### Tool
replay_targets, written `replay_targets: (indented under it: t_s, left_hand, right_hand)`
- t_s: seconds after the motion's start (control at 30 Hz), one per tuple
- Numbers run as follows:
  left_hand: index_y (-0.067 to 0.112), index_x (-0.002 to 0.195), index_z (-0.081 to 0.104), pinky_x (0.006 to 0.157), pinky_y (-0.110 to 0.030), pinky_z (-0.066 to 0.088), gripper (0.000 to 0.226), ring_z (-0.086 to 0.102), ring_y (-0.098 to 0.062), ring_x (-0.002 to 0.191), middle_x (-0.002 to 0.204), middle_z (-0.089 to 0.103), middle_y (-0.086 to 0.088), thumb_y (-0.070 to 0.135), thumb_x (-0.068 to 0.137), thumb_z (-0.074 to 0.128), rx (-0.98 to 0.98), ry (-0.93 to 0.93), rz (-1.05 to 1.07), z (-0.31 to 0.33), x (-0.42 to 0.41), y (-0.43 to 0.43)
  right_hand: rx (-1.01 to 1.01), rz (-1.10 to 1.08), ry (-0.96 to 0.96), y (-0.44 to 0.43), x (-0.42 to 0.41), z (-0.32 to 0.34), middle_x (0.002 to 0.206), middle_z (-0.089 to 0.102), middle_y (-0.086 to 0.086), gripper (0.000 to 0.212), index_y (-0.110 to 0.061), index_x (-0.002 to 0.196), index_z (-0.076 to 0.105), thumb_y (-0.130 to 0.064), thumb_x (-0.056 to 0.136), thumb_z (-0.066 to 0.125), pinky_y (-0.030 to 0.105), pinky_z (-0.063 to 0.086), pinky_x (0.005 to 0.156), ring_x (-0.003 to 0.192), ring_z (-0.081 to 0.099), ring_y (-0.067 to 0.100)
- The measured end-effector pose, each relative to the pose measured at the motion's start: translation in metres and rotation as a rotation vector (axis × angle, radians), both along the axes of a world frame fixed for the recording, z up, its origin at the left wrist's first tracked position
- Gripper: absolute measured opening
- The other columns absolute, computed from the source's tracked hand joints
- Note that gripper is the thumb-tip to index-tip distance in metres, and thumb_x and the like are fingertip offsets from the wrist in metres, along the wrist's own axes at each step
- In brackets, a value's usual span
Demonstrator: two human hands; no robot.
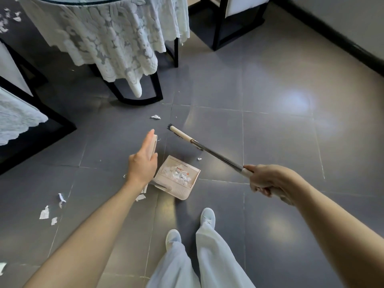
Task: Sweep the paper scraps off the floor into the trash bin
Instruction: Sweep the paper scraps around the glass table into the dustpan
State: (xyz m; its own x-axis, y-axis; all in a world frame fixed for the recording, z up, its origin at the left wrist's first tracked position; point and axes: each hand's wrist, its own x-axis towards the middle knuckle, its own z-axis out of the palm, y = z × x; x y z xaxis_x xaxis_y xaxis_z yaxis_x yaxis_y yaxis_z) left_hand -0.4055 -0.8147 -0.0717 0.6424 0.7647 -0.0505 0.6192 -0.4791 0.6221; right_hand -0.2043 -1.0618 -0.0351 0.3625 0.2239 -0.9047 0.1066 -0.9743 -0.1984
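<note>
Paper scraps [180,175] lie heaped in the cream dustpan [188,188], which sits on the grey tiled floor [270,132] just to the right of and below the person's left hand [143,163]. That hand holds the dustpan's upright handle [154,144]: the fingers run straight along its side and the thumb comes round its near face, so the handle sits clasped between them. The right hand [270,181] is clenched around the cream grip of the broom [218,155], knuckles up. From that fist the metal shaft slants up and to the left, away from the person, to a cream end with dark bristles showing beneath it, just beyond the dustpan's far edge and to the right of the left hand's fingertips. More paper is loose on the floor: one scrap [155,117] past the left fingertips, a tiny one [199,159] under the shaft between the two hands, one [140,197] below the left wrist beside the dustpan's rear corner, and a scatter [44,213] well to the left of the left forearm. Beyond both hands stands a table draped in a white lace cloth [108,40] on dark legs. Near the person's elbows, two pale shoes [207,216] and light trousers show, just behind the dustpan.
</note>
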Motion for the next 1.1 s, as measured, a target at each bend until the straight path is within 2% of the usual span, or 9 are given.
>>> replay_targets:
  t_s: [0.13, 0.27, 0.43, 0.57, 0.63, 0.73, 0.87, 1.03, 1.1]
  left_hand:
    - [0.032, 0.148, 0.032, 0.083, -0.034, 0.039, 0.070, 0.059, -0.046, 0.091, 0.128, 0.062, 0.000, 0.006, 0.088, 0.058, -0.014, -0.005, 0.029, -0.007, -0.014, 0.001]
    - [0.035, 0.147, 0.031, 0.085, -0.036, 0.043, 0.070, 0.059, -0.043, 0.099, 0.128, 0.062, -0.003, 0.007, 0.089, 0.058, -0.072, -0.041, 0.024, -0.008, -0.015, 0.004]
    - [0.036, 0.147, 0.031, 0.084, -0.037, 0.044, 0.067, 0.057, -0.045, 0.099, 0.125, 0.063, -0.010, 0.010, 0.091, 0.057, -0.087, -0.048, 0.097, -0.006, -0.033, 0.015]
    - [0.029, 0.149, 0.031, 0.087, -0.034, 0.041, 0.067, 0.057, -0.045, 0.102, 0.134, 0.058, -0.004, 0.006, 0.091, 0.056, -0.077, -0.070, 0.138, -0.002, -0.052, 0.029]
    - [0.025, 0.149, 0.031, 0.088, -0.031, 0.037, 0.067, 0.057, -0.045, 0.102, 0.135, 0.057, -0.005, 0.003, 0.090, 0.057, -0.057, -0.082, 0.162, -0.001, -0.056, 0.039]
    - [0.028, 0.149, 0.030, 0.091, -0.034, 0.039, 0.068, 0.056, -0.046, 0.102, 0.136, 0.056, -0.006, 0.004, 0.091, 0.056, -0.097, -0.087, 0.246, 0.000, -0.055, 0.057]
    - [0.030, 0.149, 0.029, 0.095, -0.036, 0.040, 0.068, 0.053, -0.039, 0.116, 0.142, 0.049, -0.001, 0.005, 0.092, 0.055, -0.120, -0.104, 0.321, -0.002, -0.041, 0.089]
    - [0.033, 0.148, 0.031, 0.092, -0.034, 0.040, 0.067, 0.053, -0.034, 0.119, 0.143, 0.049, 0.003, 0.006, 0.092, 0.056, -0.116, -0.081, 0.415, -0.004, -0.018, 0.138]
    - [0.032, 0.148, 0.032, 0.088, -0.030, 0.039, 0.067, 0.053, -0.034, 0.119, 0.142, 0.050, 0.002, 0.006, 0.091, 0.058, -0.087, -0.079, 0.461, -0.008, -0.010, 0.149]
  right_hand:
    - [-0.056, 0.110, -0.025, 0.009, -0.031, -0.018, 0.069, 0.054, 0.016, 0.050, -0.016, 0.127, 0.046, 0.003, 0.081, 0.040, 0.031, 0.040, 0.053, 0.047, 0.043, 0.021]
    - [-0.074, 0.061, 0.132, 0.010, -0.074, -0.020, 0.064, 0.047, 0.008, 0.025, -0.013, 0.101, 0.052, -0.005, 0.087, 0.034, 0.020, 0.032, 0.044, 0.036, 0.037, 0.014]
    - [-0.061, 0.024, 0.173, 0.012, -0.057, 0.005, 0.062, 0.042, 0.005, 0.048, -0.027, 0.130, 0.045, 0.000, 0.092, 0.035, 0.017, 0.030, 0.037, 0.033, 0.031, 0.008]
    - [0.010, -0.009, 0.140, 0.043, -0.041, 0.023, 0.052, 0.044, 0.005, 0.045, -0.020, 0.134, 0.046, -0.001, 0.094, 0.037, 0.014, 0.029, 0.034, 0.030, 0.031, 0.008]
    - [0.038, 0.032, 0.090, 0.068, -0.034, 0.026, 0.044, 0.044, 0.003, 0.039, -0.010, 0.134, 0.046, -0.005, 0.096, 0.038, 0.018, 0.031, 0.037, 0.034, 0.032, 0.010]
    - [0.082, 0.103, 0.013, 0.114, -0.021, 0.025, 0.050, 0.044, 0.007, 0.037, -0.004, 0.127, 0.050, 0.002, 0.091, 0.041, 0.024, 0.031, 0.043, 0.040, 0.034, 0.015]
    - [0.080, 0.109, -0.034, 0.187, 0.009, 0.017, 0.071, 0.048, 0.013, 0.024, -0.008, 0.099, 0.055, 0.011, 0.087, 0.046, 0.011, 0.029, 0.034, 0.043, 0.038, 0.015]
    - [0.022, 0.387, -0.181, 0.277, 0.058, -0.004, 0.078, 0.063, 0.013, 0.030, -0.002, 0.111, 0.059, 0.004, 0.083, 0.052, 0.016, 0.037, 0.042, 0.050, 0.052, 0.020]
    - [0.001, 0.503, -0.236, 0.306, 0.070, -0.014, 0.080, 0.066, 0.012, 0.033, -0.004, 0.110, 0.059, 0.004, 0.080, 0.048, 0.013, 0.034, 0.036, 0.048, 0.053, 0.018]
